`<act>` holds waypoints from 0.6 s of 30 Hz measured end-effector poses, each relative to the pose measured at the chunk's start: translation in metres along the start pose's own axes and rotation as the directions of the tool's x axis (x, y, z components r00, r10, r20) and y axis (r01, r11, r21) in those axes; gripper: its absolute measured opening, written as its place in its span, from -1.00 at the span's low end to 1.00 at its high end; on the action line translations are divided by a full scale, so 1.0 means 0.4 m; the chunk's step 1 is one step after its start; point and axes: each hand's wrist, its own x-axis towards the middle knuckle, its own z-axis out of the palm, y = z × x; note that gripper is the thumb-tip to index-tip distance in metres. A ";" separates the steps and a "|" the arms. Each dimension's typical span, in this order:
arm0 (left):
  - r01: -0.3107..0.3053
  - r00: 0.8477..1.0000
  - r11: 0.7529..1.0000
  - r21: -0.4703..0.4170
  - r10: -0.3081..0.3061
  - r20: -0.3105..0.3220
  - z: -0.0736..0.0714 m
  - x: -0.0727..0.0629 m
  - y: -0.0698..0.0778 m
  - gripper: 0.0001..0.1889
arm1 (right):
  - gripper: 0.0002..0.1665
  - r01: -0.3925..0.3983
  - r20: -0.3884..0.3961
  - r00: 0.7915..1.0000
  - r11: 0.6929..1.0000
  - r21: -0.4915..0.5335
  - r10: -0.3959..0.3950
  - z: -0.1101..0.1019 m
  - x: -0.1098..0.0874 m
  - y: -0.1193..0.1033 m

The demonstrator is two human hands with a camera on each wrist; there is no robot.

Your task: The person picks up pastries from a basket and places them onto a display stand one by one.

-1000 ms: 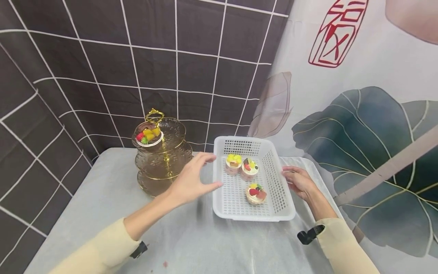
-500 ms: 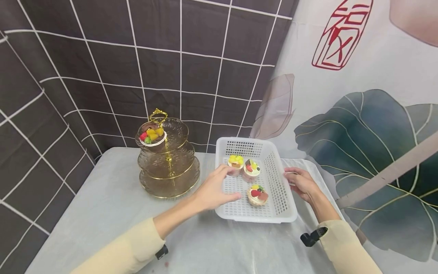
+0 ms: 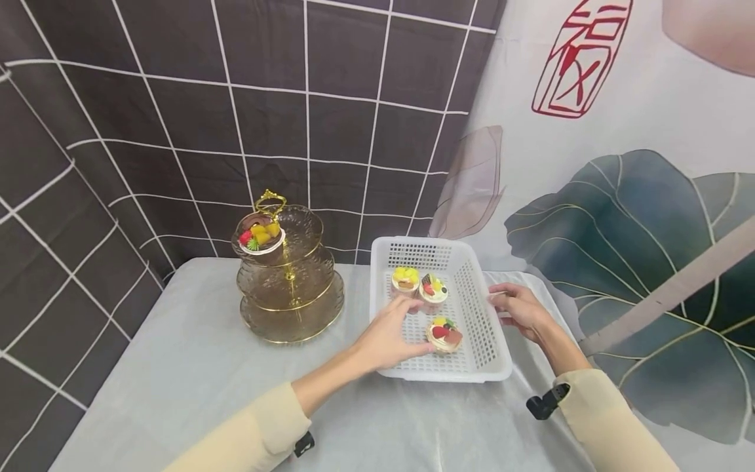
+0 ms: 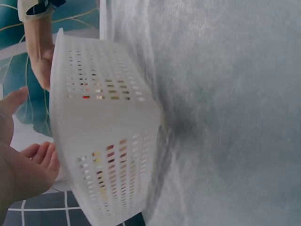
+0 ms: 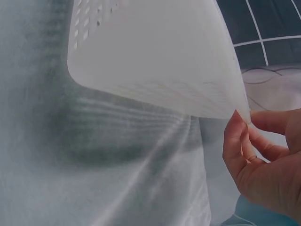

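Left hand (image 3: pixel 386 337) over the left side of the white plastic basket (image 3: pixel 485 335), fingers and thumb spread apart, gripping nothing. Thumb and fingertips point at the fruit tart (image 3: pixel 444 336), which sits on the basket floor, near end; can't tell whether the thumb touches it. Right hand (image 3: pixel 519 311) at the opposite side, pinching the basket's rim between thumb and fingers, clear in the right wrist view.

Also in the basket, farther back: a yellow-topped dessert cup (image 3: pixel 406 278) and, right beside it, a fruit-topped dessert cup (image 3: pixel 433 288), both upright. Basket rests on the desk (image 3: pixel 194 367), which has a pale grey cover.

Left of the basket, well apart: three-tier stand (image 3: pixel 291 321), brownish clear plates, gold rims, gold handle (image 3: pixel 271 202). Chocolate-and-fruit dessert (image 3: pixel 261 236) on its top tier, left side.

Behind: dark backdrop (image 3: pixel 342 124) with white grid lines; to the right, white hanging (image 3: pixel 519 85) with large leaf print and red seal mark. Cream sleeves (image 3: pixel 242 432) on both arms, black device (image 3: pixel 545 401) at the right cuff.
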 end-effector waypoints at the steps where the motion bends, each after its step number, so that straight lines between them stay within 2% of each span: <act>1: 0.011 1.000 1.000 0.000 -0.011 0.003 0.006 0.000 -0.003 -0.20 | -0.43 0.000 0.005 1.000 1.000 -0.015 0.000 -0.001 0.000 -0.003; 7: 0.037 0.999 0.999 0.005 -0.037 0.024 0.037 0.011 -0.010 -0.18 | -0.47 -0.003 0.031 1.000 0.996 -0.084 0.006 -0.016 -0.003 -0.018; 18: 0.037 0.999 0.999 0.022 -0.038 0.036 0.072 0.047 0.004 -0.11 | -0.44 -0.017 0.086 0.996 0.995 -0.102 0.026 -0.027 0.012 -0.039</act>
